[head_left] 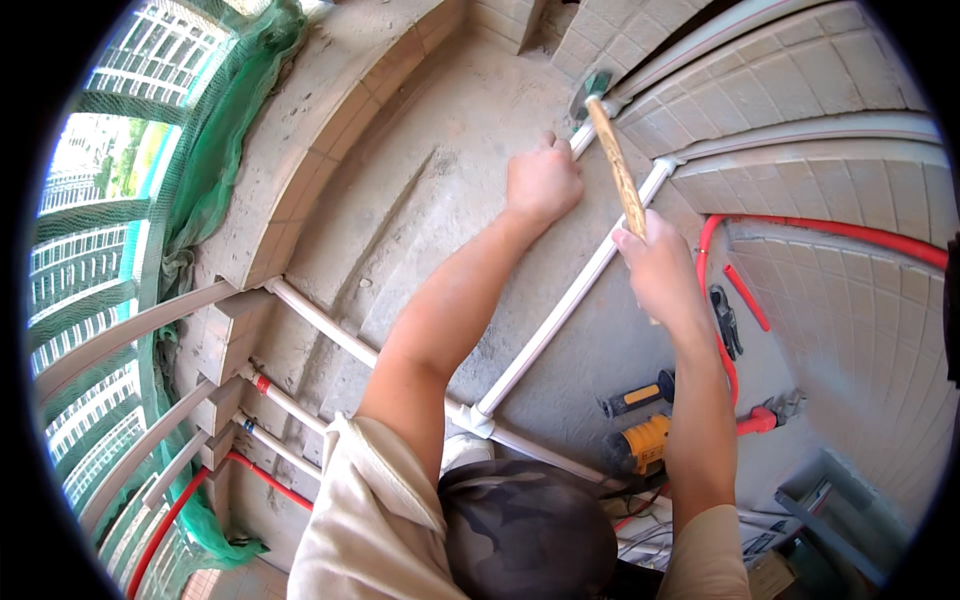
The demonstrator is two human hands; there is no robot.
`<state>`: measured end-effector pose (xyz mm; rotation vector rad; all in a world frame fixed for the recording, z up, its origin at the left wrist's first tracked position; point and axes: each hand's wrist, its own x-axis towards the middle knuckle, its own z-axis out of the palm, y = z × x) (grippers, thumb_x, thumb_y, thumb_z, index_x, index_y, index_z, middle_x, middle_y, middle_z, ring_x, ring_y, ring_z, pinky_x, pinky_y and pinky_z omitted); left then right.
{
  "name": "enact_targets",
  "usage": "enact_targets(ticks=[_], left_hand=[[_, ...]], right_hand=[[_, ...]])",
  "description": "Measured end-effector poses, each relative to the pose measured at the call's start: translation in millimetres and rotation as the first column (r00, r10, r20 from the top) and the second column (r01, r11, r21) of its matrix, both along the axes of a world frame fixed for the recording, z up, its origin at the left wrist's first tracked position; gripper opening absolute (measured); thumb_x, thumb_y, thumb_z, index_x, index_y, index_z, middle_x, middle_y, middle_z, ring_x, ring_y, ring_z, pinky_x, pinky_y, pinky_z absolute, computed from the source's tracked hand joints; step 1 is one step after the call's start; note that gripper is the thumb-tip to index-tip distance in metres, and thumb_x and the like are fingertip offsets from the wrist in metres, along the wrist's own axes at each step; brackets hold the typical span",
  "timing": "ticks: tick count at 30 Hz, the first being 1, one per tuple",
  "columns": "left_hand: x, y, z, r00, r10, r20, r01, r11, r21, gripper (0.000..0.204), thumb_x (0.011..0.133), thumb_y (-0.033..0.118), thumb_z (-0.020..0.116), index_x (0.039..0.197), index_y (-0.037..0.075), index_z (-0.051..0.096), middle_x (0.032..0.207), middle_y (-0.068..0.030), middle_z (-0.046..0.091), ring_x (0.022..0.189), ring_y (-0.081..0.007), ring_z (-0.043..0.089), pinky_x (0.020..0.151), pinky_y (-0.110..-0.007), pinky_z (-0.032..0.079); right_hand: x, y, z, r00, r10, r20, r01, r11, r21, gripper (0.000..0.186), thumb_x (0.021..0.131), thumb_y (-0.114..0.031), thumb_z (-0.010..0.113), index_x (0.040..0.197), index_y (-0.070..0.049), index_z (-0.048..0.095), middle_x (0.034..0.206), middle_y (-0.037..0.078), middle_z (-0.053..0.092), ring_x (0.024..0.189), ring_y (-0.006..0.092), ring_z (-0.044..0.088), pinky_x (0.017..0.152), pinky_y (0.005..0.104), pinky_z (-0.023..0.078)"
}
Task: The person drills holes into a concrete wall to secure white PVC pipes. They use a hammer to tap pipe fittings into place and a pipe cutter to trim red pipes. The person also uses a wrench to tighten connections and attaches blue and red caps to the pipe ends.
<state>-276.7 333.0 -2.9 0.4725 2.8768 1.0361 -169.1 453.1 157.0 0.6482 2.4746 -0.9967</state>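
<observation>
A hammer [618, 165] with a light wooden handle and a dark greenish head is in my right hand [662, 270], its fingers wrapped round the handle. The hammer head [590, 93] is up by the wall, beside the end of a short white pipe [597, 128]. My left hand [543, 182] is closed at the pipe's near end, knuckles up; its fingers hide the pipe there. A longer white pipe [560, 310] slants across the floor under my right hand, from a tee fitting [478, 418] to an elbow [668, 163] at the wall.
A yellow and black power tool [640, 445] and black pliers [725, 322] lie at right, near red conduit [708, 240]. Tiled ledge [330, 130], green netting [225, 150] and railing bars [130, 330] bound the left. A grey box [840, 510] stands at lower right.
</observation>
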Motion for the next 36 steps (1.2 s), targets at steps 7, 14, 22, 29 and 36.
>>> enact_targets(ticks=[7, 14, 22, 29, 36], left_hand=[[-1, -2, 3, 0.999, 0.040, -0.008, -0.040, 0.999, 0.022, 0.022, 0.085, 0.023, 0.069, 0.089, 0.002, 0.071, 0.102, -0.0190, 0.068, 0.084, -0.0386, 0.072, 0.074, -0.051, 0.057], [1, 0, 0, 0.997, 0.073, 0.000, -0.073, 0.997, 0.035, 0.026, 0.086, 0.028, 0.071, 0.086, 0.002, 0.072, 0.098, -0.0179, 0.069, 0.085, -0.0397, 0.071, 0.076, -0.051, 0.056], [0, 2, 2, 0.997, 0.073, 0.014, -0.074, 0.996, 0.047, 0.027, 0.085, 0.028, 0.072, 0.086, 0.001, 0.072, 0.099, -0.0190, 0.070, 0.088, -0.0399, 0.071, 0.078, -0.050, 0.057], [-2, 4, -3, 0.994, 0.101, 0.030, -0.102, 0.994, 0.043, 0.029, 0.085, 0.030, 0.073, 0.087, 0.001, 0.073, 0.101, -0.0198, 0.070, 0.090, -0.0402, 0.071, 0.079, -0.051, 0.057], [-1, -2, 4, 0.994, 0.081, 0.075, -0.081, 0.997, 0.009, 0.028, 0.085, 0.027, 0.069, 0.092, 0.001, 0.075, 0.107, -0.0212, 0.071, 0.094, -0.0381, 0.072, 0.081, -0.050, 0.058]], right_hand=[[27, -25, -30, 0.877, -0.054, -0.477, 0.047, 0.999, -0.026, 0.030, 0.103, -0.022, 0.061, 0.108, 0.006, 0.055, 0.092, 0.032, 0.067, 0.091, 0.0520, 0.066, 0.078, 0.0508, 0.051], [15, -28, -67, 0.972, -0.103, -0.213, 0.100, 0.995, -0.026, 0.030, 0.104, -0.023, 0.060, 0.109, 0.006, 0.051, 0.096, 0.035, 0.066, 0.094, 0.0545, 0.065, 0.078, 0.0556, 0.050], [35, -10, -101, 0.967, 0.024, -0.253, 0.026, 0.981, 0.192, 0.032, 0.103, -0.022, 0.062, 0.116, 0.006, 0.056, 0.094, 0.030, 0.068, 0.087, 0.0472, 0.068, 0.077, 0.0516, 0.051], [38, 1, -88, 0.867, 0.030, -0.497, -0.010, 0.999, 0.042, 0.032, 0.104, -0.024, 0.059, 0.114, 0.005, 0.051, 0.097, 0.036, 0.066, 0.095, 0.0550, 0.064, 0.080, 0.0569, 0.050], [16, 7, -90, 0.973, 0.041, -0.227, -0.020, 0.996, 0.091, 0.031, 0.102, -0.024, 0.061, 0.111, 0.005, 0.054, 0.095, 0.034, 0.067, 0.092, 0.0539, 0.064, 0.078, 0.0552, 0.050]])
